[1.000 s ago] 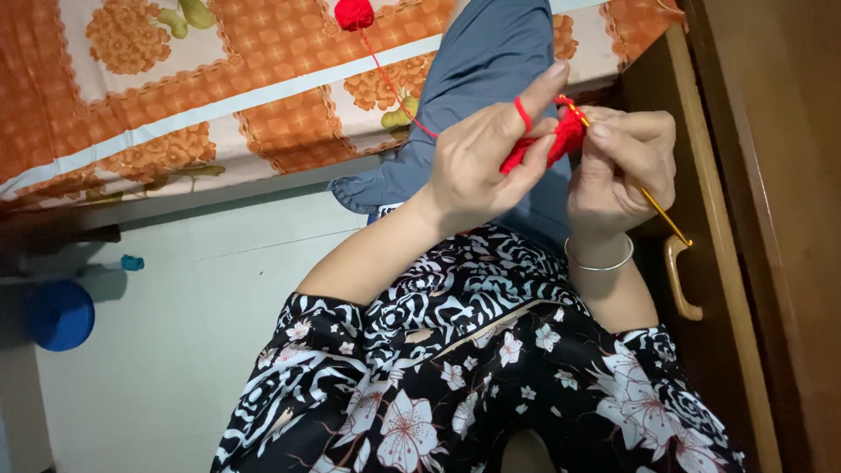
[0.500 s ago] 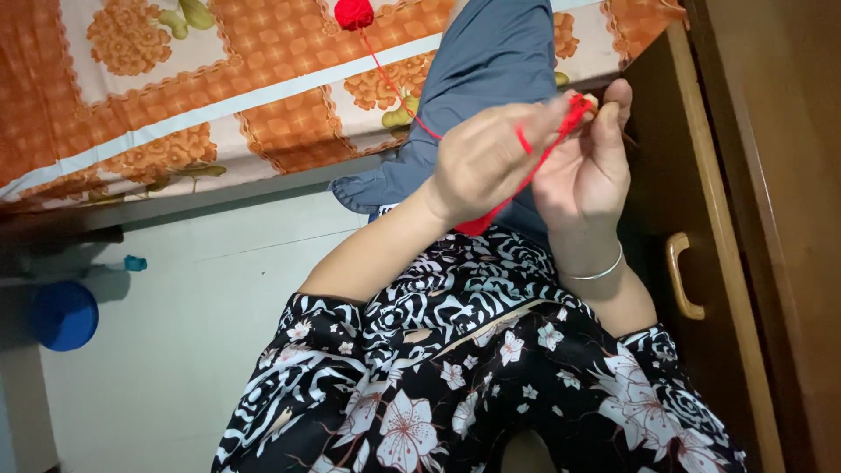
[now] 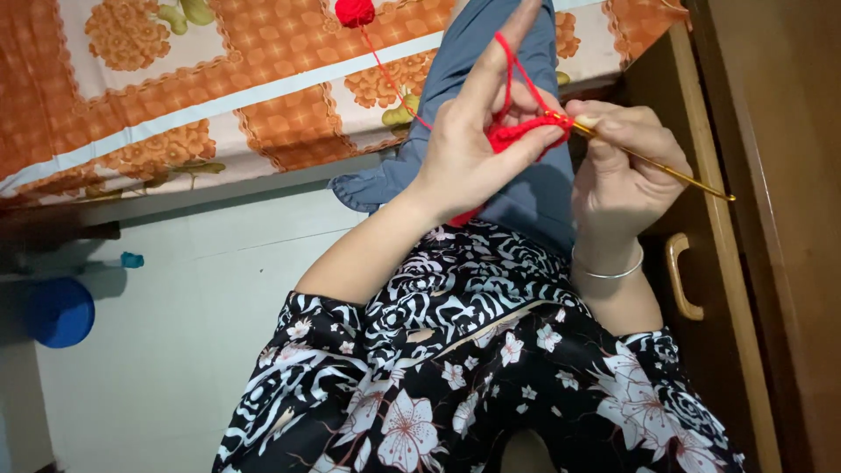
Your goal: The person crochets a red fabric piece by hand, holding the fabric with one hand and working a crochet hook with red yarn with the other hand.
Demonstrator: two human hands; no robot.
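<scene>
Two hands worked just below the orange bedsheet [image 3: 175, 114]. Left hand [image 3: 469, 153] gripped the red crochet piece [image 3: 517, 136], yarn looped over its raised finger. Right hand [image 3: 622, 171] pinched the gold crochet hook [image 3: 653, 162]. Red yarn ball [image 3: 355, 11] lay on the sheet.

A bed [image 3: 114, 206] runs across the top of the view, covered with an orange and white sheet [image 3: 219, 79] printed with flower clusters and checked panels, its edge hanging over a shadowed gap beneath. The pale, smooth floor [image 3: 175, 350] spreads out below it, with a round blue tub [image 3: 60, 311] and a small teal object [image 3: 131, 260] near the left edge. Along the right side stands a brown wooden cabinet [image 3: 771, 263] with a curved, light-coloured handle [image 3: 679, 276], lit evenly by soft indoor light.
</scene>
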